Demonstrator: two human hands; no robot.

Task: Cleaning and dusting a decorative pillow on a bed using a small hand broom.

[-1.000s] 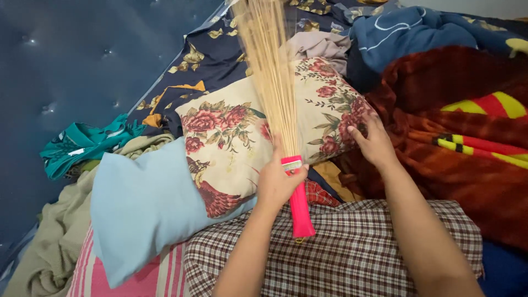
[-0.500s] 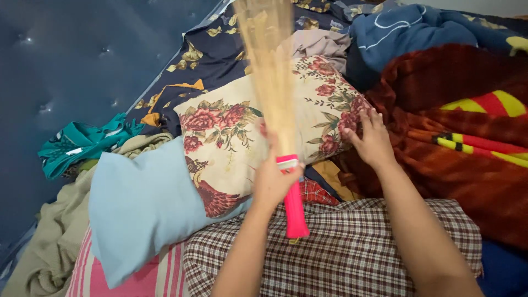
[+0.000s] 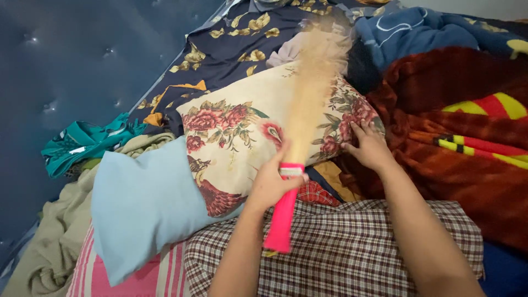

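Observation:
My left hand (image 3: 272, 184) grips a stick broom (image 3: 308, 104) at the top of its pink handle (image 3: 280, 217). The pale bristles, blurred by motion, lean to the right across a cream pillow with red roses (image 3: 231, 126). At the pillow's right edge my right hand (image 3: 369, 147) lies flat with its fingers spread, next to a rust-red blanket with yellow and red stripes (image 3: 467, 137). A brown checked cloth (image 3: 352, 253) covers the front, under both forearms.
A light blue pillow (image 3: 140, 206) lies left of the floral one on a pink striped cloth (image 3: 110, 275). Teal fabric (image 3: 82, 143) and beige cloth (image 3: 49, 247) sit at the left by a dark blue tufted wall (image 3: 66, 60). Navy floral sheets (image 3: 231, 44) and a blue blanket (image 3: 418, 27) lie behind.
The broom has swung from upright to leaning right across the floral pillow, its handle end tilting left. My right hand stays pressed on the pillow's right edge.

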